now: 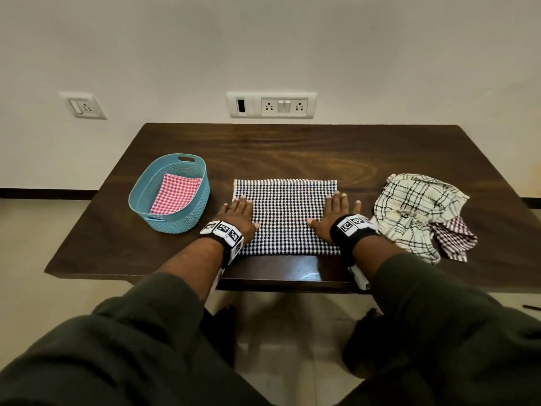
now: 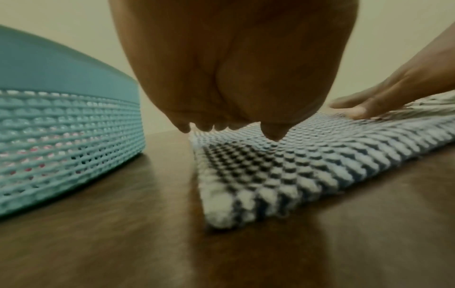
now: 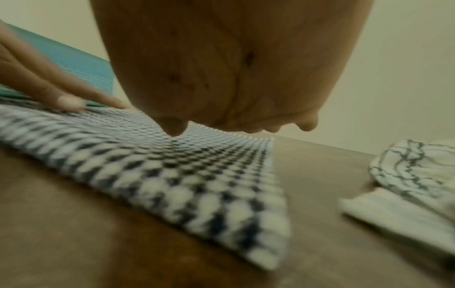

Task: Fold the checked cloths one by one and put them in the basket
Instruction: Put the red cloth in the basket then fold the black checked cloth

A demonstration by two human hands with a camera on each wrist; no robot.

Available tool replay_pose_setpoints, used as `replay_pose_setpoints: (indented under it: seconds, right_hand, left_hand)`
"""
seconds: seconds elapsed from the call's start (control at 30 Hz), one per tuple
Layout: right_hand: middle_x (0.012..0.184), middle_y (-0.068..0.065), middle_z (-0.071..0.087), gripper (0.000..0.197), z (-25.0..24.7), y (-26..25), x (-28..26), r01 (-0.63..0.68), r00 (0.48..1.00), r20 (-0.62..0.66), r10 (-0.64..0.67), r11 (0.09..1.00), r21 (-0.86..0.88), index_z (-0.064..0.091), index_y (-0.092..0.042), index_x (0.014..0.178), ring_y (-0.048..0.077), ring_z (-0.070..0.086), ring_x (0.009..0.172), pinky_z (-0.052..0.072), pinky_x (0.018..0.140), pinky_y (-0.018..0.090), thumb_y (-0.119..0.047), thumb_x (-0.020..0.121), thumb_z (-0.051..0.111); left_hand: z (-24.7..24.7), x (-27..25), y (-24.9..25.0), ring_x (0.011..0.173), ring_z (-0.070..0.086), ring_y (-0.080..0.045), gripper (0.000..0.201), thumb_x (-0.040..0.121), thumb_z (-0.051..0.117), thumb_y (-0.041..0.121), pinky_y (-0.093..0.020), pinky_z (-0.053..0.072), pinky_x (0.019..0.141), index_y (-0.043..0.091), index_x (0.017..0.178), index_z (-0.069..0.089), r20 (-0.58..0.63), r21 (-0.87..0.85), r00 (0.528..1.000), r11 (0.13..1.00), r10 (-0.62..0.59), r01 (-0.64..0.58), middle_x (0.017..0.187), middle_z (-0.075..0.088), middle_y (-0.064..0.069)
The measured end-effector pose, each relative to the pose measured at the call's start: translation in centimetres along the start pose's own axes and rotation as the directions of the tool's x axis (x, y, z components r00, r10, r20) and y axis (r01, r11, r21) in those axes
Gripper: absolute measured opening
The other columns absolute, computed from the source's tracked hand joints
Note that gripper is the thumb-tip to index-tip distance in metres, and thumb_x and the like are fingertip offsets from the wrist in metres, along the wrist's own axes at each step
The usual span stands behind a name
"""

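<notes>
Head view: left hand [image 1: 238, 213] and right hand [image 1: 333, 216] flat, fingers straight, pressing black-white checked cloth [image 1: 285, 215] on dark wood surface [image 1: 292, 150]; teal basket [image 1: 187, 212] holds pink checked cloth [image 1: 175, 194]; crumpled cloth pile [image 1: 415, 212] right.
Left wrist view: basket [image 2: 61, 146] mesh weave, nubby cloth [image 2: 283, 171] texture.
Right wrist view: blurred cream cloth pile [image 3: 418, 175].

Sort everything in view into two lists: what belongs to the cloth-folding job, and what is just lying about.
Belongs to the job:
- black-and-white checked cloth, flat under the left hand and right hand
- teal plastic mesh basket
- folded red-and-white checked cloth inside it
- crumpled cream plaid cloth
- maroon checked cloth partly under it

Just there:
- dark wooden table
- white wall sockets
</notes>
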State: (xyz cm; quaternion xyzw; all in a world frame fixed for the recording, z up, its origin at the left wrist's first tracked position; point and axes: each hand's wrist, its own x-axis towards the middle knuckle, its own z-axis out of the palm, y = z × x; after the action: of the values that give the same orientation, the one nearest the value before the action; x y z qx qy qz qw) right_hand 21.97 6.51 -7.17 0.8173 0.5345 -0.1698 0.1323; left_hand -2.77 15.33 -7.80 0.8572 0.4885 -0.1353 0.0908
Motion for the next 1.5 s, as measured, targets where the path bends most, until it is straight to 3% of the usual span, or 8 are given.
replay_pose_setpoints:
  seconds: [0.17,0.57,0.73,0.87,1.0,1.23,1.37,1.5]
  right_hand:
    - [0.163,0.004,-0.016,0.072,2.4,-5.9,-3.7,0.253,0.967,-0.011,-0.254,0.962,0.101,-0.002,-0.026,0.156,0.027,-0.015,0.150,-0.008,0.118,0.056,-0.056,0.096,0.026]
    - [0.161,0.000,-0.025,0.104,5.7,1.8,-6.3,0.084,0.996,0.001,-0.085,0.986,0.146,-0.012,-0.022,0.154,0.027,-0.021,0.148,-0.010,0.117,0.056,-0.085,0.080,0.022]
    - [0.160,0.005,-0.024,0.122,5.6,1.9,-7.3,0.111,0.994,-0.009,-0.111,0.990,0.084,-0.013,-0.021,0.154,0.028,-0.023,0.147,-0.011,0.115,0.059,-0.093,0.067,0.030]
    - [0.163,0.009,-0.010,0.118,5.9,0.6,-9.3,0.277,0.956,-0.095,-0.277,0.961,-0.009,0.000,-0.020,0.155,0.031,-0.011,0.150,-0.003,0.117,0.061,-0.084,0.069,0.050]
    - [0.151,0.012,0.027,0.094,5.9,0.2,-10.8,0.315,0.934,-0.140,-0.330,0.941,-0.121,0.028,-0.014,0.142,0.034,0.029,0.138,0.031,0.109,0.059,-0.037,0.068,0.082]
    - [0.097,0.005,0.068,0.013,1.9,2.5,-11.2,0.397,0.917,-0.096,-0.387,0.911,0.115,0.070,-0.017,0.090,0.026,0.065,0.092,0.053,0.078,0.032,-0.022,0.079,0.064]
    - [0.080,-0.002,0.065,0.006,-1.6,3.9,-11.8,0.399,0.917,-0.150,-0.370,0.844,0.358,0.066,-0.024,0.084,0.015,0.059,0.076,0.042,0.063,0.025,-0.021,0.088,0.064]
    - [0.092,-0.002,0.070,0.016,-2.7,4.7,-9.7,0.375,0.922,-0.296,-0.248,0.757,0.535,0.073,-0.018,0.097,0.015,0.064,0.085,0.049,0.079,0.029,-0.031,0.090,0.067]
  left_hand:
    - [1.2,-2.5,5.4,0.152,0.000,-0.020,0.066,0.102,0.028,0.045,-0.044,0.006,0.122,0.018,0.158,0.005,-0.015,-0.037,0.992,0.992,0.122,-0.123,0.165,-0.003,-0.001]
    - [5.1,-6.2,2.6,0.151,-0.010,-0.021,0.081,0.095,0.023,0.066,-0.042,-0.004,0.122,0.022,0.158,-0.002,-0.069,-0.102,0.996,0.994,-0.054,0.046,0.164,-0.013,0.000]
    - [3.4,-7.2,1.7,0.151,-0.009,-0.022,0.126,0.067,0.056,0.084,-0.042,0.001,0.123,0.023,0.157,-0.007,0.081,-0.103,0.996,0.995,0.027,-0.019,0.164,-0.015,0.001]
    - [2.8,-8.2,1.2,0.152,-0.002,-0.025,0.138,0.057,0.085,0.058,-0.045,0.011,0.123,0.021,0.157,-0.003,0.120,-0.006,0.989,0.997,0.083,-0.083,0.165,-0.009,-0.001]
    - [2.7,-9.7,1.5,0.143,0.030,-0.029,0.111,0.058,0.090,0.026,-0.042,0.030,0.116,0.020,0.150,0.028,-0.034,0.005,0.992,0.993,0.121,-0.121,0.157,0.026,-0.004]
    - [-1.4,-11.3,0.6,0.090,0.066,-0.023,0.009,0.081,0.066,0.022,-0.025,0.049,0.076,0.022,0.088,0.071,-0.019,-0.133,0.989,0.980,0.148,-0.149,0.096,0.072,-0.005]
    - [-3.5,-10.9,-1.0,0.085,0.066,-0.021,0.011,0.088,0.065,0.026,-0.024,0.043,0.072,0.016,0.088,0.070,-0.058,-0.376,0.995,0.922,0.080,-0.096,0.091,0.071,-0.006]
    - [-4.1,-9.1,-1.7,0.073,0.063,-0.011,0.016,0.093,0.064,0.029,-0.022,0.043,0.061,0.015,0.090,0.070,-0.097,-0.561,0.995,0.827,-0.024,-0.035,0.081,0.068,0.001]
